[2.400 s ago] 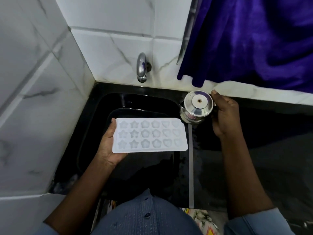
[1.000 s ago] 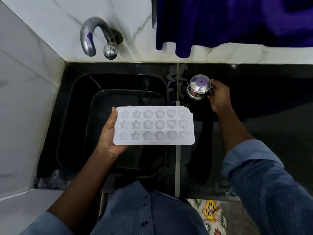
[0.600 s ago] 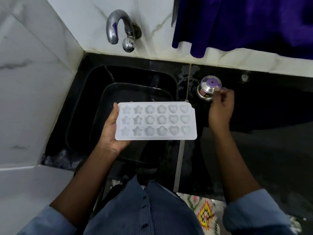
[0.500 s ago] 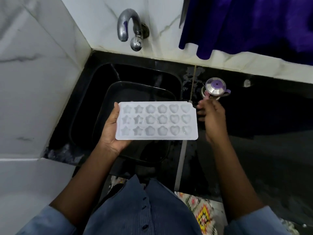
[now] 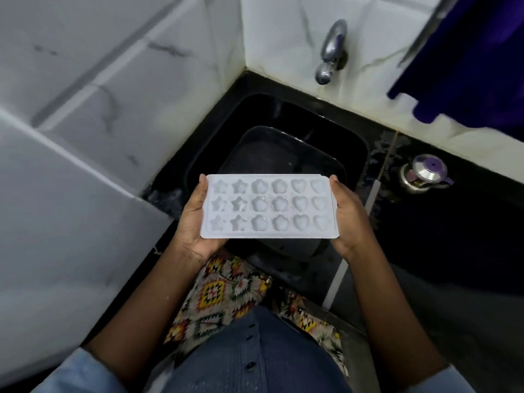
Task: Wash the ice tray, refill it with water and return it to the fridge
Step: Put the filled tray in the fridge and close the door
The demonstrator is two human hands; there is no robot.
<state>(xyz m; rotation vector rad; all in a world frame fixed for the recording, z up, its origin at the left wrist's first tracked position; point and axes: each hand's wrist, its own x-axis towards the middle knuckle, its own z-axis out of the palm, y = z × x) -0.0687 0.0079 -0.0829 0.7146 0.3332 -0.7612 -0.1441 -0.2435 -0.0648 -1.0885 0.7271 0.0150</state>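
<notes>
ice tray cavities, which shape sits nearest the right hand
The heart-shaped cavities of the white plastic ice tray: their two columns sit beside the right hand, flowers are in the middle, and stars are by the left hand.

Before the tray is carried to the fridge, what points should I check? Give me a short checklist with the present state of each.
1. Both hands hold the ice tray: ok. Left hand grips the left end, right hand the right end.
2. Tray level: ok, it looks flat, held over the sink.
3. Moulds filled with water: cannot tell; the cavities look glossy, but the level is unclear.
4. Tap shut: ok, no stream shows.
5. Steel jug out of the way: ok, it stands on the counter, apart from the hands.
6. Path to the fridge: cannot tell, fridge not in view.
</notes>
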